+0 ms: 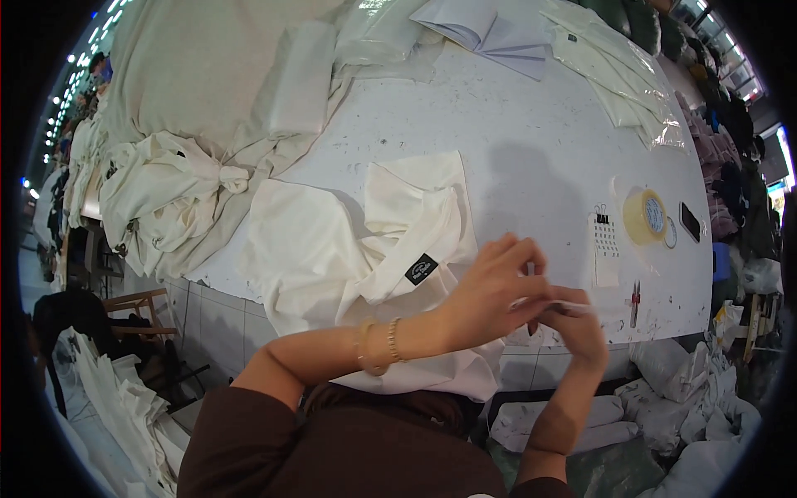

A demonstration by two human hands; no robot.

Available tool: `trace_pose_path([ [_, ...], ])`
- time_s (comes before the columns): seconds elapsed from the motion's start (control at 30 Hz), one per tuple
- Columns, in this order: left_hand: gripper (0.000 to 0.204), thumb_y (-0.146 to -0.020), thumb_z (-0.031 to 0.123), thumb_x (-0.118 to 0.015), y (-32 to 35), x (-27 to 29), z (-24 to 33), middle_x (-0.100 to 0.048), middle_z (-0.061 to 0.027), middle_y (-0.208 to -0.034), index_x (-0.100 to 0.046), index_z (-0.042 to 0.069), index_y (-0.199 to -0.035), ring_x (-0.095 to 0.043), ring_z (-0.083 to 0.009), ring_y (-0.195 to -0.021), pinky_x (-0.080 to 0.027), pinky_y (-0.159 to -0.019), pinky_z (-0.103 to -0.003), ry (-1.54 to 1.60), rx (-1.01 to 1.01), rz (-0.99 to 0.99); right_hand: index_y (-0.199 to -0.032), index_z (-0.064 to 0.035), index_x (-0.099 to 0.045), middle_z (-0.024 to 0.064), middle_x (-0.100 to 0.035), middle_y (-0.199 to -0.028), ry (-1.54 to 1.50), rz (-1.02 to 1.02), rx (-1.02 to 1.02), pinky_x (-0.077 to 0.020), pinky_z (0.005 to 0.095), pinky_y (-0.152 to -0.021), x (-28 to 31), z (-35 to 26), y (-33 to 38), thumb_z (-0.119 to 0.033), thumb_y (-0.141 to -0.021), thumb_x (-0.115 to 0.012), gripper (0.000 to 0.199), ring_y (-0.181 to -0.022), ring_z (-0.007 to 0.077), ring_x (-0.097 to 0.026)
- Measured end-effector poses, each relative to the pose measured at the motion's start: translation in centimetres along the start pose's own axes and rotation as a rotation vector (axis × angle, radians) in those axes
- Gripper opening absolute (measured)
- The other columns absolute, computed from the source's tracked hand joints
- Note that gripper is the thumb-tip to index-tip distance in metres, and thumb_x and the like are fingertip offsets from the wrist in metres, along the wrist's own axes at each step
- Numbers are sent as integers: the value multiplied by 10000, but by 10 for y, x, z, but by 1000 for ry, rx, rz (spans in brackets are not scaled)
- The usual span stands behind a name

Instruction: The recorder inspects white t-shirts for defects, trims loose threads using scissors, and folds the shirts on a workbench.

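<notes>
While lying crumpled on the white table (pixel 531 141), cream garment (pixel 357 249) resting just left of both hands; left hand (pixel 490 290) and right hand (pixel 573 324) pinching closed on a small white strip (pixel 564 305), tape roll (pixel 646 217) sitting beyond
</notes>
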State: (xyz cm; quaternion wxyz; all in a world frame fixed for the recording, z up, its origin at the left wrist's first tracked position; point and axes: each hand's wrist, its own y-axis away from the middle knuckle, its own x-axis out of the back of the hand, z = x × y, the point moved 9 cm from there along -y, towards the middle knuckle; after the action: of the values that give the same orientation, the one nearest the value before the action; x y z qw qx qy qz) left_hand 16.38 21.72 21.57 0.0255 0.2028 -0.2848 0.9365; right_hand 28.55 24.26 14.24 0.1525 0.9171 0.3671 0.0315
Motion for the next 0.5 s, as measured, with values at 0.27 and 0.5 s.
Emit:
trace_pose_path([
  [0.27,278,-778,111,-689,72,110,-79,-564,-120,-925,-590,8,-1016,-551,-241,-860,-447,-794,-336,-177,499,403,-818,-70,-443,-44,-330,-621,-885,112,227,-192,216,-437,-42,11,-42,-181,-913,-556,185,-490,59,-277],
  [0.5,309,-855,121,-594,74,74,-126,-657,-27,-926,-611,-49,-1112,-567,-67,-797,-469,-692,-225,565,819,90,-927,-51,-553,-43,-411,-666,-425,400,124,-189,208,-437,-61,28,-81,-112,-887,-582,78,-491,21,-272],
])
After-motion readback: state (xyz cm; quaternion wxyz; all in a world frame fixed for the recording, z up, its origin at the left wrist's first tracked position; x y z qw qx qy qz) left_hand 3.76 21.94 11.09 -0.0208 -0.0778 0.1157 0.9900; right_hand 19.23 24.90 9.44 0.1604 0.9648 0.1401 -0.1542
